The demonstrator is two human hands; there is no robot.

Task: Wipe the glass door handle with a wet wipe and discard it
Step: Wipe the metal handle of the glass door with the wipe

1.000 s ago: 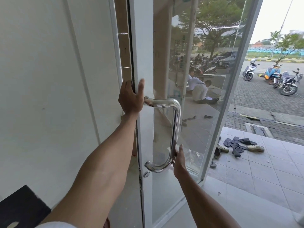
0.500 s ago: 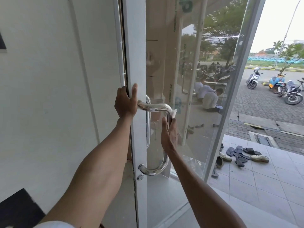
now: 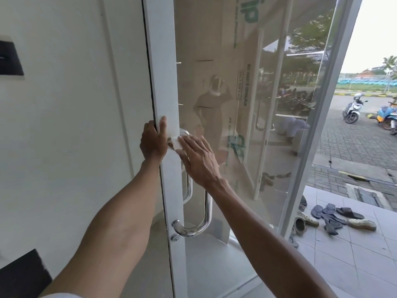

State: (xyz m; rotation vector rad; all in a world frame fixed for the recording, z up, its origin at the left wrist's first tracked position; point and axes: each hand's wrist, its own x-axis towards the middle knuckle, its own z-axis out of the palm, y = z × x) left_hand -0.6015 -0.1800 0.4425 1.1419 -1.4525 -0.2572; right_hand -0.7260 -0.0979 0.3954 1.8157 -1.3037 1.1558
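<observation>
Head view, looking down both forearms at the door point(image 3: 165, 82). Left hand point(image 3: 153, 143) grips the white frame edge, fingers curled round its far side, thumb flat on the near face; it steadies the door. Right hand point(image 3: 198, 159) lies over the top bend of the handle point(image 3: 207, 214), fingers stretched and slightly spread, pressing the wipe point(image 3: 176, 143) onto the metal. Wipe shows as a white wad between fingertips and the handle's upper mount, just right of the left thumb. Lower bar and bottom curve of the handle are bare and shiny, near the lock point(image 3: 175, 238).

Step in hand: wiping, at the top end. Discard not yet begun; no bin in view.

Next move, as judged: wrap the wipe round the bar and draw it down to the bottom mount, left hand bracing the frame so the door doesn't swing.
</observation>
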